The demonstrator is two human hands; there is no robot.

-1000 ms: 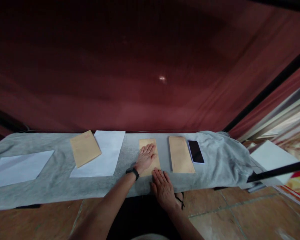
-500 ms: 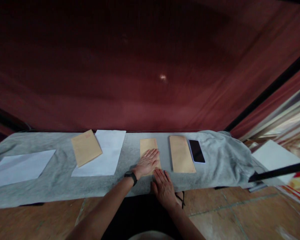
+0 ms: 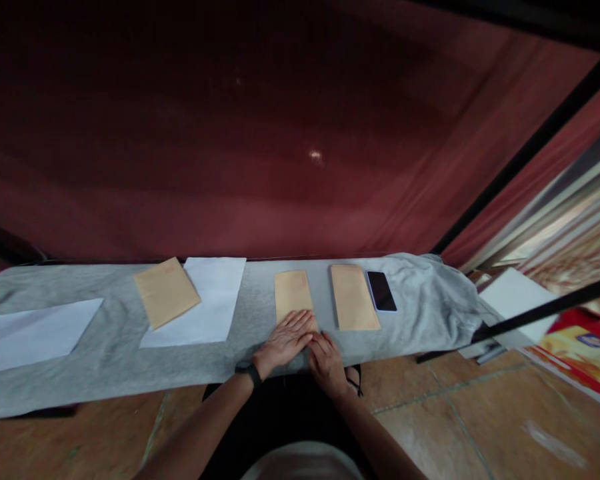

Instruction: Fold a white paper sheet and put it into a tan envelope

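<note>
A tan envelope [image 3: 292, 291] lies on the grey cloth in front of me. Flat across its near part rests my left hand [image 3: 285, 339], fingers stretched out and a dark band on the wrist. My right hand [image 3: 326, 363] is at the envelope's near right corner, its fingers bent and close to my left fingertips; whether they pinch the edge is hidden. Right of this envelope is a stack of tan envelopes [image 3: 355, 298], with a phone [image 3: 381, 291] beside it. To the left, another tan envelope [image 3: 167, 292] overlaps a white sheet [image 3: 217, 303].
A second white sheet [image 3: 37, 335] lies at the far left of the cloth-covered table [image 3: 115, 373]. Dark red fabric [image 3: 260, 167] hangs behind. At the right are a black bar [image 3: 555, 307], a white board [image 3: 517, 297] and a red and yellow box [image 3: 580, 347].
My left hand has slid down the envelope toward me, showing more of its top. My right fingers have bent in at the near corner. The view has shifted slightly right.
</note>
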